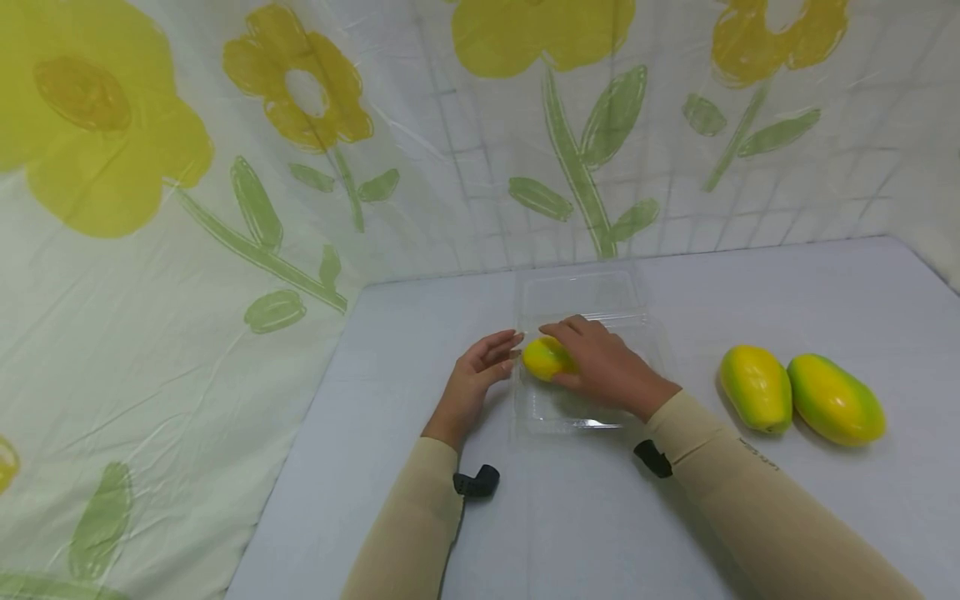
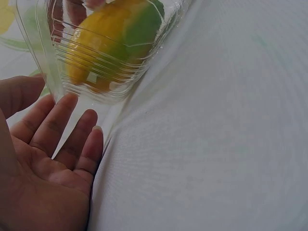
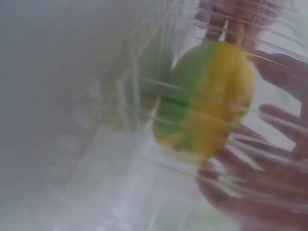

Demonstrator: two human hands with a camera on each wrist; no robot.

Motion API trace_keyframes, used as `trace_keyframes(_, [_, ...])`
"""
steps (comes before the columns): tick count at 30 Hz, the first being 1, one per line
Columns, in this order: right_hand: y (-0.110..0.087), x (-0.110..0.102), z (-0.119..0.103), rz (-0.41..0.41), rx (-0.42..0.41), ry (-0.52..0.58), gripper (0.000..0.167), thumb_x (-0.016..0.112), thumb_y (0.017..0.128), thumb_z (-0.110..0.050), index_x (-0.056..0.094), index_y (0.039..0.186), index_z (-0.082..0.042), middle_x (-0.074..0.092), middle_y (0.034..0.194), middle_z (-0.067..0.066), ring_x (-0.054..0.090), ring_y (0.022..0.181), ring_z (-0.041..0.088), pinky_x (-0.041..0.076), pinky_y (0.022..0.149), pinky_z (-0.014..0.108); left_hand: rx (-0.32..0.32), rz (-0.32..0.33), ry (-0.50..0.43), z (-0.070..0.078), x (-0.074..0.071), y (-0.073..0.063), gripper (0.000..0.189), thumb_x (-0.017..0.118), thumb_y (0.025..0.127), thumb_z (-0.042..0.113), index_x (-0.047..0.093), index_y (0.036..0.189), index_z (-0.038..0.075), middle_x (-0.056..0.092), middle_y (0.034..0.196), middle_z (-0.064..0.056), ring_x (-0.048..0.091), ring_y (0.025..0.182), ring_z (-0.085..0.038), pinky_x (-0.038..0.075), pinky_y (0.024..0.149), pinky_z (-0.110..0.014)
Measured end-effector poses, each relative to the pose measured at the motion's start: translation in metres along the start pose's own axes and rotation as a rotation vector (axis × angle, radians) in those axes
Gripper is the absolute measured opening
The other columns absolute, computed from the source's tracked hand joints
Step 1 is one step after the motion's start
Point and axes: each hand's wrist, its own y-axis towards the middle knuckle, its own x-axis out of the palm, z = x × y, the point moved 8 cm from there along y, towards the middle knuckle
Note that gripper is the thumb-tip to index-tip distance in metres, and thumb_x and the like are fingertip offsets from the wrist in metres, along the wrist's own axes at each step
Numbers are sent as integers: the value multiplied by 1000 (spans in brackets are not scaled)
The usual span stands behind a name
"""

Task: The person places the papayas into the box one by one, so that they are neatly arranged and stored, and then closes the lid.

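A clear plastic clamshell box (image 1: 555, 417) lies on the table with its lid (image 1: 581, 292) folded back at the far side. My right hand (image 1: 607, 367) reaches over the box and holds a yellow-and-green papaya (image 1: 546, 358) at its left end, thumb on the near side and fingers over the far side. Through the box's ribbed wall, the left wrist view also shows this papaya (image 2: 113, 43). Just left of the box, my left hand (image 1: 472, 383) has its fingers extended. Its fingertips (image 2: 70, 101) are at the box's wall; whether they touch it, I cannot tell.
Two more papayas, one upright-lying (image 1: 757, 389) and one slanted (image 1: 836, 400), rest side by side right of the box. A white cloth covers the table (image 1: 570, 517). Behind and to the left hangs a flower-printed curtain (image 1: 420, 167).
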Motion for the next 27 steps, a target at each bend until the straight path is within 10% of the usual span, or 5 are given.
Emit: trace_keyframes(27, [-22, -24, -22, 17, -45, -2, 69, 85, 97, -23, 55, 157, -11, 57, 146, 13, 57, 124, 35, 48, 103, 63, -4, -1, 16, 4, 1, -2, 54, 67, 108, 21, 54, 160, 11, 63, 153, 6, 58, 140, -20, 48, 111, -45])
